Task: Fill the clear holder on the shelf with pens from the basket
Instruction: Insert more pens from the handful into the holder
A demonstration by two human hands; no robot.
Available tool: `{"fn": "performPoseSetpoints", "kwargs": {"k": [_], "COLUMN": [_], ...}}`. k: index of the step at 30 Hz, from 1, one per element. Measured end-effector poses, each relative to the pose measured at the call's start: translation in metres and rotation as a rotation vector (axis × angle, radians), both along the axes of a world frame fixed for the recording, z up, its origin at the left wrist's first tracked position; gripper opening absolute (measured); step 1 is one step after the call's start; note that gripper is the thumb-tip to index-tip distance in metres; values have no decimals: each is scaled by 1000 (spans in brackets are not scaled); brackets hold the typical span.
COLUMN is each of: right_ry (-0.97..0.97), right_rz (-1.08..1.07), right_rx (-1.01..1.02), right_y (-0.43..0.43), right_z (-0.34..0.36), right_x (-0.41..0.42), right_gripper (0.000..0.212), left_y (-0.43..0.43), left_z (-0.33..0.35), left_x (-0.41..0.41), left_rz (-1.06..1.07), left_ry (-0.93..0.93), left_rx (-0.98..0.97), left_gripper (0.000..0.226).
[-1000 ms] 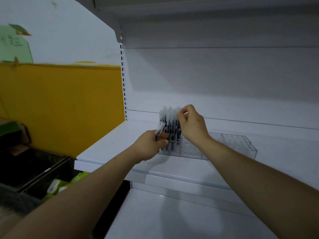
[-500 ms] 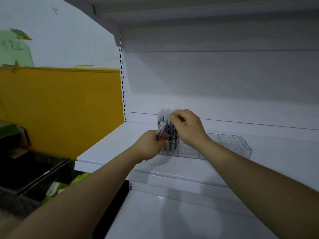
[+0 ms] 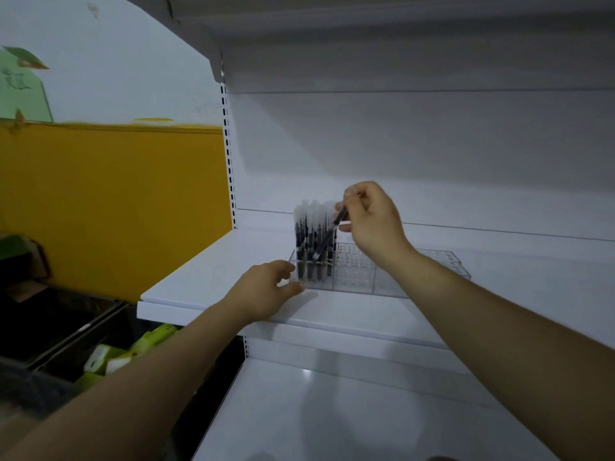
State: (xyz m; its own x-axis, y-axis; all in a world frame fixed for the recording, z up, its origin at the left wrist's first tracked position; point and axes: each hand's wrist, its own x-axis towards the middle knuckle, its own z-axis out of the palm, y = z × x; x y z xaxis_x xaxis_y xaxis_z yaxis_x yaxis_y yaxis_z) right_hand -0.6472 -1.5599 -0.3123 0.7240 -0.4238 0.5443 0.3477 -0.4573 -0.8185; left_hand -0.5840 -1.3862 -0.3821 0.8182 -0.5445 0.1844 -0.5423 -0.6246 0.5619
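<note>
White shop shelving fills most of my view, with a yellow panel (image 3: 116, 201) on the wall to its left and a green sign (image 3: 20, 91) above that. On the middle shelf (image 3: 199, 281) lies the clear holder (image 3: 392, 277), a low, wide tray of small slots set back from the front edge. Its left end is packed with pens (image 3: 307, 234) standing upright, dark barrels down and pale caps up; the slots to the right of them show only clear plastic.

My right hand (image 3: 372, 224) hangs above the holder just right of that cluster. Its thumb and fingertips pinch the upper end of one pen (image 3: 327, 239), which is tilted, its lower tip down to the left at the holder's top, against the standing pens.

My left hand (image 3: 263, 292) rests on the shelf at the holder's front left corner, fingers loosely curled around nothing, with forefinger and thumb tips touching that corner.

Below left, a dark bin (image 3: 66, 331) holds green and white packs (image 3: 109, 357). A lower shelf (image 3: 332, 410) lies under my forearms.
</note>
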Motion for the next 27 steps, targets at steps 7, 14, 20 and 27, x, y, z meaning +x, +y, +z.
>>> {"fn": "performPoseSetpoints", "kwargs": {"k": [7,14,20,27], "right_ry": [45,127,248,411], "right_rz": [-78,-96,-155,-213], "right_rx": [-102,-218,-333,-438], "right_y": [-8,-8,-3,-4], "right_z": [-3,-10,-20,-21], "right_x": [6,13,26,29], "right_gripper": [9,11,21,24], "left_y": [13,12,12,12], "left_z": [-37,-49,-52,-51], "left_x": [3,0,1,-1], "left_rz": [54,58,71,69], "left_ry": [-215,-265,-280,-273], "left_rx": [326,409,403,403], "left_gripper": [62,65,64,64]}}
